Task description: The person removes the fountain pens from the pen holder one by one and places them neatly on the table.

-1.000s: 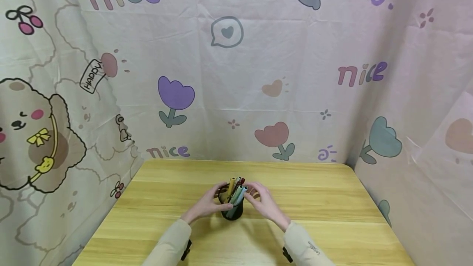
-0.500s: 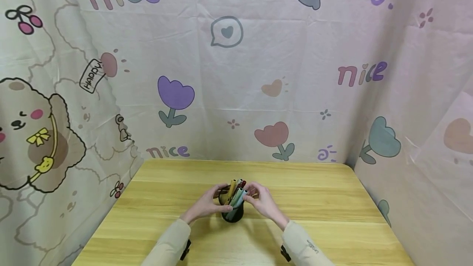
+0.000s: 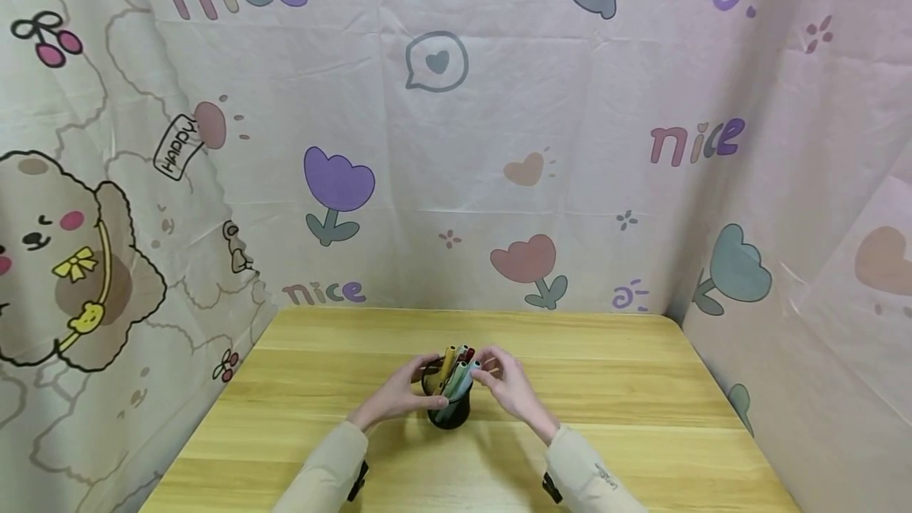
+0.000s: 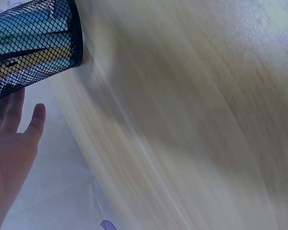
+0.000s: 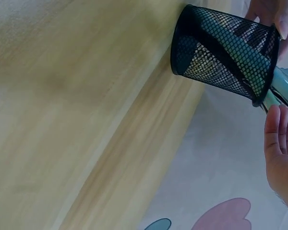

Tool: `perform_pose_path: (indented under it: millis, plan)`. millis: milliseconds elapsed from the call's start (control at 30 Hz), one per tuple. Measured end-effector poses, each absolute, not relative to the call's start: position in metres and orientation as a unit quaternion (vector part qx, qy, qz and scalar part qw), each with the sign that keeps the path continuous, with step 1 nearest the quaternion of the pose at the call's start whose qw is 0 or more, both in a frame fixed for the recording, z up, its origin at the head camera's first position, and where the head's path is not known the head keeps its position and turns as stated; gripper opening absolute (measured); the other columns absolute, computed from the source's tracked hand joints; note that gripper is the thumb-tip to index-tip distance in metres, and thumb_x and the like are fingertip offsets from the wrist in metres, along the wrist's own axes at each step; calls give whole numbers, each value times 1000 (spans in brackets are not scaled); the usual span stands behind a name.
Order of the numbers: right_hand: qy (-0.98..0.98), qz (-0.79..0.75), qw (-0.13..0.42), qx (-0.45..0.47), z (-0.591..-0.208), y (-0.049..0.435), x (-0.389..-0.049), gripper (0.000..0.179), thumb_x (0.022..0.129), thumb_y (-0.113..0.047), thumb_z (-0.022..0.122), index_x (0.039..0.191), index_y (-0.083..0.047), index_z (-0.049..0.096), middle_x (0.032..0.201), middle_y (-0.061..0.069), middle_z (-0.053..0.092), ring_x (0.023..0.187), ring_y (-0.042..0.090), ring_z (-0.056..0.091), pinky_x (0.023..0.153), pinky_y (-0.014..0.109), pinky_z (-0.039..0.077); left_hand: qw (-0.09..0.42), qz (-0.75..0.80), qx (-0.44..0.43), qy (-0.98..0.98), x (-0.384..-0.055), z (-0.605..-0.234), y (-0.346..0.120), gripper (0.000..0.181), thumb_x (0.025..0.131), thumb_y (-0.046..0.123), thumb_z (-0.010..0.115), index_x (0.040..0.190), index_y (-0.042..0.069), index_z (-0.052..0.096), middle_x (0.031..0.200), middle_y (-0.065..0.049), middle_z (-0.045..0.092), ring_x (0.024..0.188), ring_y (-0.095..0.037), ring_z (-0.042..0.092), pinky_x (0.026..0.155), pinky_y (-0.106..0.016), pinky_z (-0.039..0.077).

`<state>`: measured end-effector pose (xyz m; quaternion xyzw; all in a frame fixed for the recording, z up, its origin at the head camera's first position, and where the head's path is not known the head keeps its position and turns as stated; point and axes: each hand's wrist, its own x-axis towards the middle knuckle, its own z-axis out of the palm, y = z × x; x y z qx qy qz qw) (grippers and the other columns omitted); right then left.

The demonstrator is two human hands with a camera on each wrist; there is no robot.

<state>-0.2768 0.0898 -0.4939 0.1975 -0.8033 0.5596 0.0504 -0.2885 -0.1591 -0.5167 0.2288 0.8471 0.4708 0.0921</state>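
Pale wood-grain counter spreads beneath the person's hands and runs on beyond them. Nearest, short of either grip, come the cream left sleeve and right sleeve, the latter bearing small dark lettering, with a black strap piece showing along the left one's inner side.

The left grip holds a black wire-mesh pen holder near its rim, thumb across the near side and fingers round the far left. That holder sits between the two grips; whether its base touches the counter, I cannot tell. The right grip is at the pens on the holder's right, its fingers bent and its thumb against a pale blue pen; whether it pinches that pen, I cannot tell. Left of the pale blue pen, towards the left grip, leans a light green pen, and past these stand an ochre pen and a dark red pen.

Well beyond both grips hangs a whitish printed fabric backdrop, with a purple tulip ahead of the left grip and a red tulip ahead of the right.
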Motion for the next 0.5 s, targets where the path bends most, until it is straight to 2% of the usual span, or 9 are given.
perform_pose_path:
  millis: [167, 333, 500]
  plan:
    - [-785, 584, 52, 200, -491, 92, -277, 19, 92, -2, 68, 109, 2, 62, 103, 21, 69, 85, 12, 66, 76, 29, 63, 94, 471, 229, 847, -289, -517, -159, 92, 85, 38, 81, 156, 6, 32, 158, -25, 37, 140, -51, 42, 115, -66, 38]
    - [-765, 612, 33, 197, -488, 96, -276, 22, 95, -2, 64, 114, 6, 57, 102, 29, 70, 75, 4, 64, 70, 25, 61, 97, 472, 227, 846, -289, -518, -160, 91, 86, 39, 80, 156, 7, 32, 158, -25, 38, 140, -50, 43, 115, -65, 39]
    - [-744, 633, 34, 211, -486, 100, -275, 21, 100, -1, 56, 118, 7, 47, 107, 36, 68, 74, 2, 64, 69, 33, 62, 94, 470, 222, 849, -289, -520, -160, 90, 85, 39, 80, 156, 10, 33, 158, -24, 39, 140, -49, 43, 115, -64, 40]
